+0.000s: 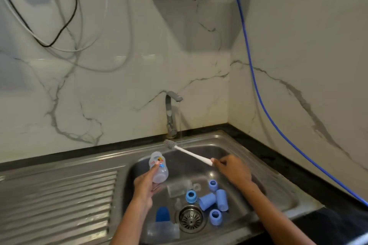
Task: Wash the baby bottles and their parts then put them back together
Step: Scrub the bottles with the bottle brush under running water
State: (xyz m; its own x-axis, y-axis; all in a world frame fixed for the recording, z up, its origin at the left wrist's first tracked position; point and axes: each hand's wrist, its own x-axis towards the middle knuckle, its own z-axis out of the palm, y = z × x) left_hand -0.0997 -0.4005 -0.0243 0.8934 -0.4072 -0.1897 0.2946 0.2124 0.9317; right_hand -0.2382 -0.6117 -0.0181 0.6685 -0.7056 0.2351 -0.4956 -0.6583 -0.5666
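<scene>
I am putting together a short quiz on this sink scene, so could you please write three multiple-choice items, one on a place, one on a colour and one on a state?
1. Where does the head of the bottle brush sit?
A. Inside the bottle
B. Near the water stream below the tap
C. On the draining board

2. What colour are the caps lying in the sink?
A. Blue
B. Red
C. Green

3. What is the state of the tap?
A. Off and dry
B. Running
C. Covered with a cloth

Answers: 1 B, the bristles are beside the falling water, held out by the right hand. 2 A, the caps by the drain are blue. 3 B, a thin stream falls from the spout while the left hand holds the clear bottle.
</scene>
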